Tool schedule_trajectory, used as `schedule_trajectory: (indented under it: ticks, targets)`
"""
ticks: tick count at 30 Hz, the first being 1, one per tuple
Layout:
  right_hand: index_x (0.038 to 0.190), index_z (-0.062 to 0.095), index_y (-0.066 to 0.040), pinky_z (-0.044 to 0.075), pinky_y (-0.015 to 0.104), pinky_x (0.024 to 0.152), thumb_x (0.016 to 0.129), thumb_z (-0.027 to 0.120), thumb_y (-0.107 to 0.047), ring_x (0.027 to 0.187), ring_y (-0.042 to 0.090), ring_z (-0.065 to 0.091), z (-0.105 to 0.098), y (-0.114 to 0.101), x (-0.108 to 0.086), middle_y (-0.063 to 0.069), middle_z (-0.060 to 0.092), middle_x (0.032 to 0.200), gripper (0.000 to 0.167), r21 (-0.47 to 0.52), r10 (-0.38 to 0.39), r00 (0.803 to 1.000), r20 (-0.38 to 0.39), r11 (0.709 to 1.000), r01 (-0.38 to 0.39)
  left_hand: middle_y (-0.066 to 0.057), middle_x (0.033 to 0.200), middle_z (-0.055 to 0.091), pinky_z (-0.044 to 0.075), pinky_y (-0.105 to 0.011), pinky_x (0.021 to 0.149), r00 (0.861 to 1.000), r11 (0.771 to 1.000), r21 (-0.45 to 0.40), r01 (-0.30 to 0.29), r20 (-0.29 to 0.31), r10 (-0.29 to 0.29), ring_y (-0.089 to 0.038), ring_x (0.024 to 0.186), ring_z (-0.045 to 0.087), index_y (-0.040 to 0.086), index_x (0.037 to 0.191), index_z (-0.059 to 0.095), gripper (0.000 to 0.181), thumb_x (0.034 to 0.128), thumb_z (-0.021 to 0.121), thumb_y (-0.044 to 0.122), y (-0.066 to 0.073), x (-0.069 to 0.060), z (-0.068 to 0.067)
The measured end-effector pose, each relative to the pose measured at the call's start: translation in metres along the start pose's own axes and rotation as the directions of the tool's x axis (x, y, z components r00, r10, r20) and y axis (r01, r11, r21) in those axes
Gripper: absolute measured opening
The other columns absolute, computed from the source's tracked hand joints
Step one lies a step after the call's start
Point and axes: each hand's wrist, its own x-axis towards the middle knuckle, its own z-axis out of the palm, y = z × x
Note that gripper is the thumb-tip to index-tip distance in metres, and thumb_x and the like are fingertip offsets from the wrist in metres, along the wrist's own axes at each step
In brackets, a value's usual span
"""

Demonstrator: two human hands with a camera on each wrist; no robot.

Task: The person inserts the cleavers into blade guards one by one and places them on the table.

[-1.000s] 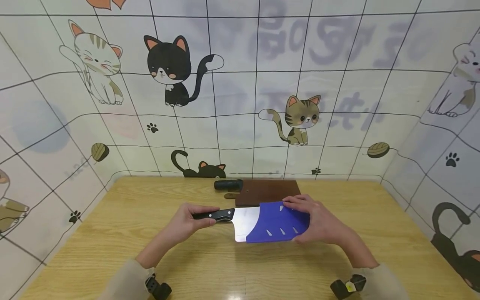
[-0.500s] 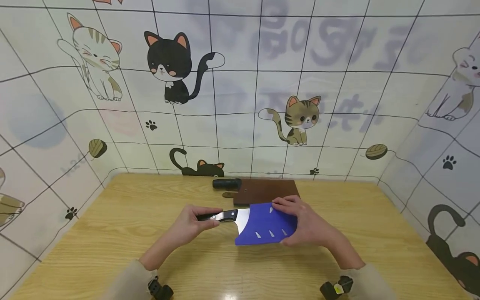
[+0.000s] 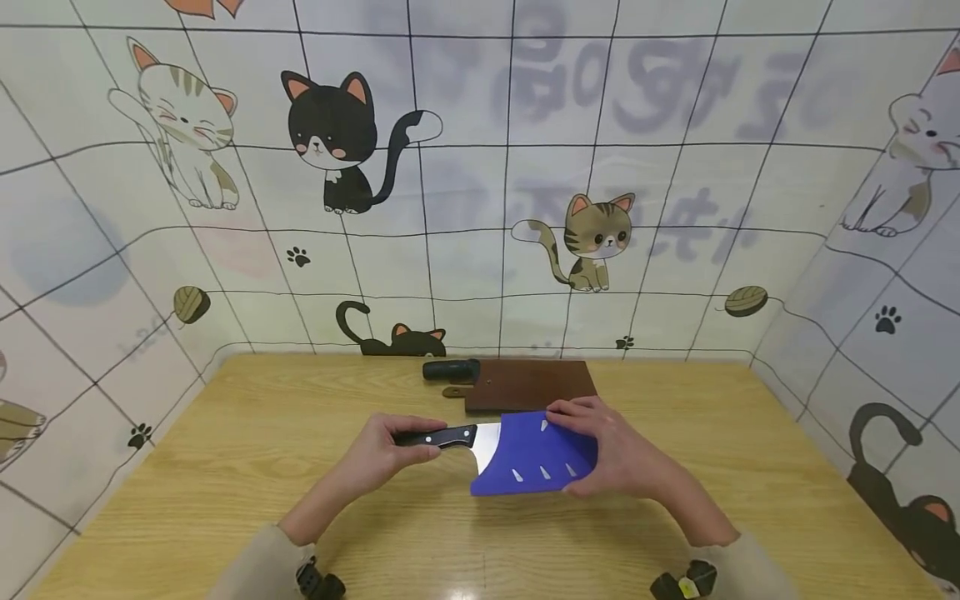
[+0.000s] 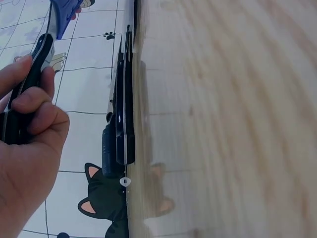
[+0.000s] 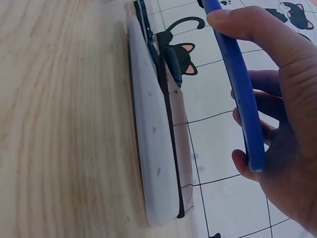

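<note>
My left hand [image 3: 375, 457] grips the black riveted handle [image 3: 441, 437] of a cleaver held above the table. A blue sheath [image 3: 517, 458] with several small slots covers most of its blade, leaving a strip of bare steel [image 3: 486, 443] beside the handle. At the far end, my right hand [image 3: 628, 457] pinches the sheath, thumb on one long edge and fingers on the other. In the right wrist view, the blue sheath [image 5: 240, 94] appears edge-on between thumb and fingers. The left wrist view shows fingers curled round the cleaver handle [image 4: 30, 82].
Near the table's back edge lie a brown flat piece [image 3: 532, 385] and a thick black handle [image 3: 450, 371]. A white slotted piece [image 5: 153, 134] lies beside them in the right wrist view. Behind the wooden table [image 3: 300, 425] rises a cat-print sheet [image 3: 465, 183].
During the first half second, the blue sheath and my right hand moved left along the blade, covering more steel. Since then both hands have stayed nearly still.
</note>
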Motion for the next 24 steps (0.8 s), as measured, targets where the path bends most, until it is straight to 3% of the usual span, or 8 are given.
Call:
schedule_trajectory:
  ticks: [6,13,19,24]
  targets:
    - [0.141,0.064,-0.011,0.044,0.062,0.097,0.064,0.095,-0.036,0.131,0.036,0.045,0.004,-0.001,-0.005,0.007,0.055,0.145,0.086,0.027,0.020,0.999,0.027,0.999,-0.021,-0.019,0.114,0.072,0.051,-0.023,0.066,0.999,0.999,0.037,0.006,0.046,-0.008,-0.011,0.081,0.063,-0.006,0.121,0.072,0.035,0.0887,0.079,0.007,0.000,-0.004,-0.002]
    - [0.138,0.066,-0.013,0.045,0.060,0.095,0.063,0.094,-0.042,0.127,0.036,0.048,0.007,-0.005,-0.018,0.006,0.058,0.141,0.086,-0.013,0.033,0.999,0.025,0.999,-0.033,-0.011,0.097,0.070,0.042,-0.022,0.054,0.989,0.996,0.046,0.071,0.129,-0.077,-0.012,0.062,0.053,-0.001,0.125,0.072,0.037,0.0894,0.079,0.008,0.006,-0.010,0.000]
    - [0.135,0.069,-0.015,0.048,0.052,0.092,0.062,0.094,-0.047,0.121,0.028,0.053,0.010,-0.009,-0.031,0.002,0.061,0.137,0.083,-0.068,-0.027,0.999,-0.028,0.997,0.025,-0.008,0.090,0.069,0.042,-0.022,0.055,0.982,0.996,0.080,0.045,0.178,-0.059,-0.010,0.062,0.053,-0.001,0.125,0.072,0.037,0.0897,0.078,0.007,0.003,-0.016,0.000]
    - [0.136,0.068,-0.016,0.049,0.056,0.091,0.065,0.092,-0.053,0.121,0.029,0.053,0.010,-0.011,-0.042,0.004,0.061,0.137,0.083,-0.090,0.000,1.000,-0.004,0.996,0.000,-0.005,0.086,0.069,0.045,-0.023,0.057,0.970,0.995,0.094,0.045,0.236,-0.066,-0.011,0.065,0.057,-0.002,0.126,0.071,0.036,0.0909,0.076,0.005,0.001,-0.021,-0.004]
